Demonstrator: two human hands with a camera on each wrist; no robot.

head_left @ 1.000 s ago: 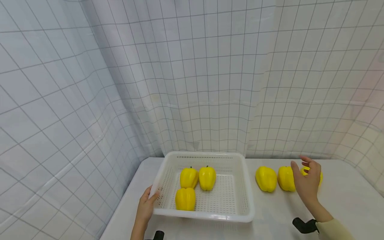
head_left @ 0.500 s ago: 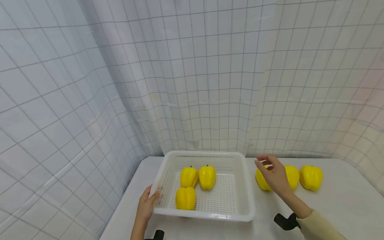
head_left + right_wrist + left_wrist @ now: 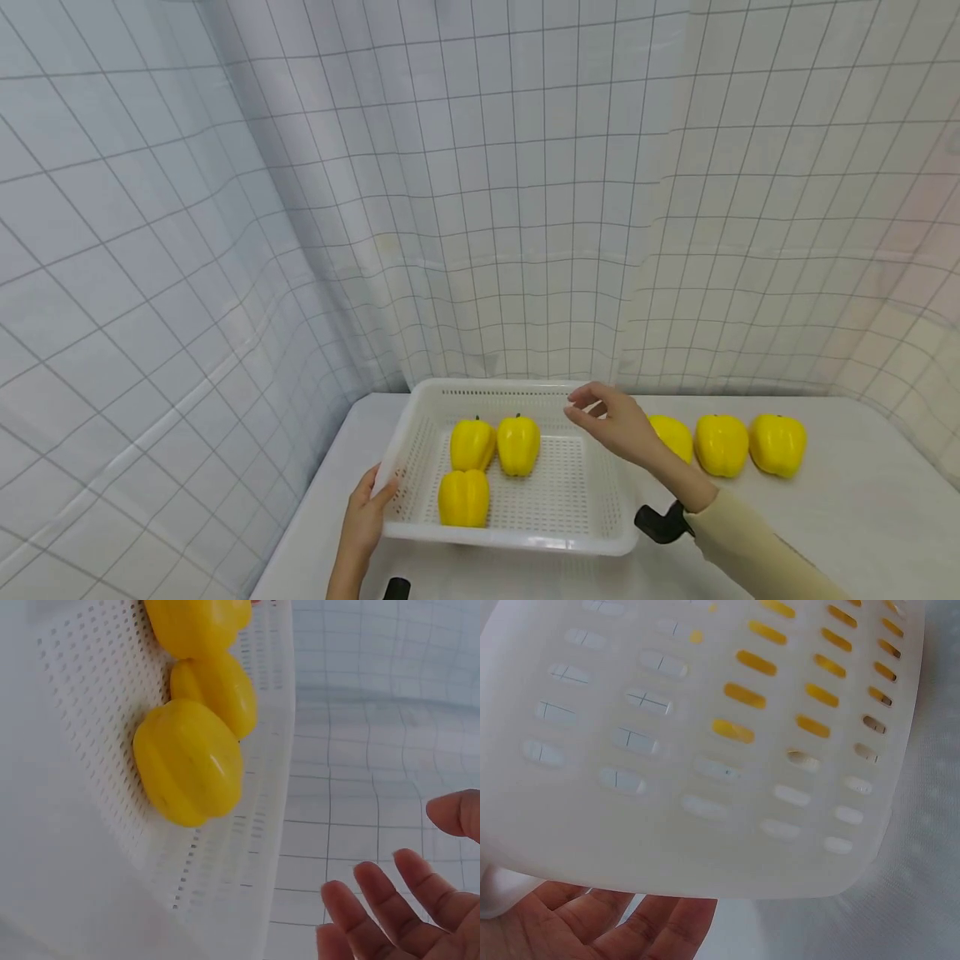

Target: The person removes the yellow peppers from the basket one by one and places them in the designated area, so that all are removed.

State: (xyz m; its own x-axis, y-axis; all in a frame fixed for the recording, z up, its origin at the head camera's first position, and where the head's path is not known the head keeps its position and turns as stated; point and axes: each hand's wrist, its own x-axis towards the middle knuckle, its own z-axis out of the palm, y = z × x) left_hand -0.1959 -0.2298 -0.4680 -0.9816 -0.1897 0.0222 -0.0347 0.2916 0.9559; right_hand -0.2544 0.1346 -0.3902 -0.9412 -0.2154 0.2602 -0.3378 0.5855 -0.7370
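A white perforated plastic basket (image 3: pixel 510 541) stands on the table with three yellow bell peppers inside. Two of them, one bell pepper (image 3: pixel 472 445) and another bell pepper (image 3: pixel 518 446), sit side by side; a third bell pepper (image 3: pixel 463 498) lies nearer the front wall. My left hand (image 3: pixel 363 518) grips the basket's left rim, thumb over the edge and fingers outside below it; the left wrist view shows those fingers (image 3: pixel 656 926) beneath the slotted wall. Over the basket's back right corner hovers my right hand (image 3: pixel 618 425), fingers loosely bent, holding nothing.
Right of the basket, three more yellow bell peppers stand in a row: one pepper (image 3: pixel 675 435) partly behind my right wrist, a middle pepper (image 3: pixel 722 446) and an outer pepper (image 3: pixel 778 445). White gridded curtains (image 3: pixel 525 208) enclose the table (image 3: pixel 847 517) behind and at the sides.
My right hand has swept left from above the row of peppers, past the nearest one, to over the basket's right side. The left hand, basket and peppers have stayed put.
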